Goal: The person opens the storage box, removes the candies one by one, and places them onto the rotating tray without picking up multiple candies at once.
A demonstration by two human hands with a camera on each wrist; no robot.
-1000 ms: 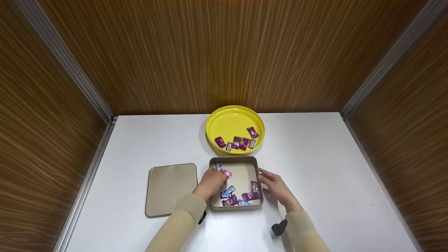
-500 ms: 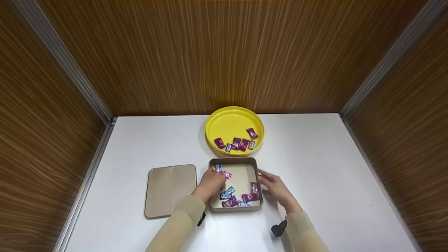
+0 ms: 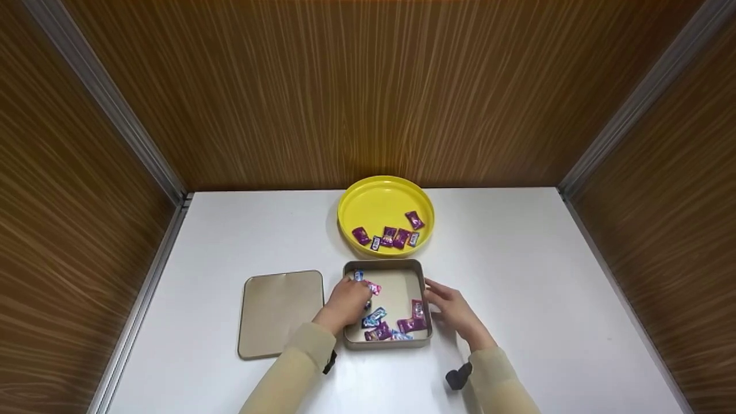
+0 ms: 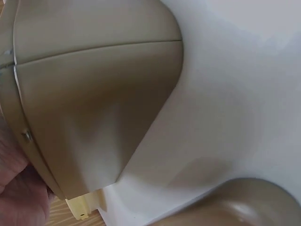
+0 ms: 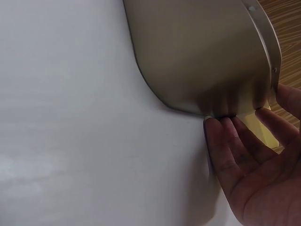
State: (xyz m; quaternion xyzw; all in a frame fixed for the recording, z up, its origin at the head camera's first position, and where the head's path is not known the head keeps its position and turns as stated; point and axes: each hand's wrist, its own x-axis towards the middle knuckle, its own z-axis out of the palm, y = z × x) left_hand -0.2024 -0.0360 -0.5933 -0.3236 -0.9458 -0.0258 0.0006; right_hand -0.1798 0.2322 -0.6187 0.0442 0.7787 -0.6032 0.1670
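A shallow square metal tin (image 3: 388,345) stands on the white table, with several wrapped candies inside, such as a purple one (image 3: 378,332) and a blue one (image 3: 374,317). My left hand (image 3: 348,300) reaches over the tin's left wall, fingers down among the candies beside a pink one (image 3: 374,288). Its fingertips are hidden in both views, so I cannot tell whether they pinch a candy. Against the right wall rests my right hand (image 3: 458,312). In the right wrist view, the extended fingers (image 5: 235,146) touch the tin's outer side and the thumb is at the rim.
Behind the tin sits a round yellow tray (image 3: 379,204) with several candies, among them a purple one (image 3: 414,219). A flat square lid (image 3: 280,315) lies to the tin's left. Wood-grain panels (image 3: 368,92) enclose the table (image 3: 517,259) at the back and sides.
My left hand shifts very slightly inside the tin, showing a little more of a dark wrapper beside its fingers. My right hand, the tin and the tray keep their places.
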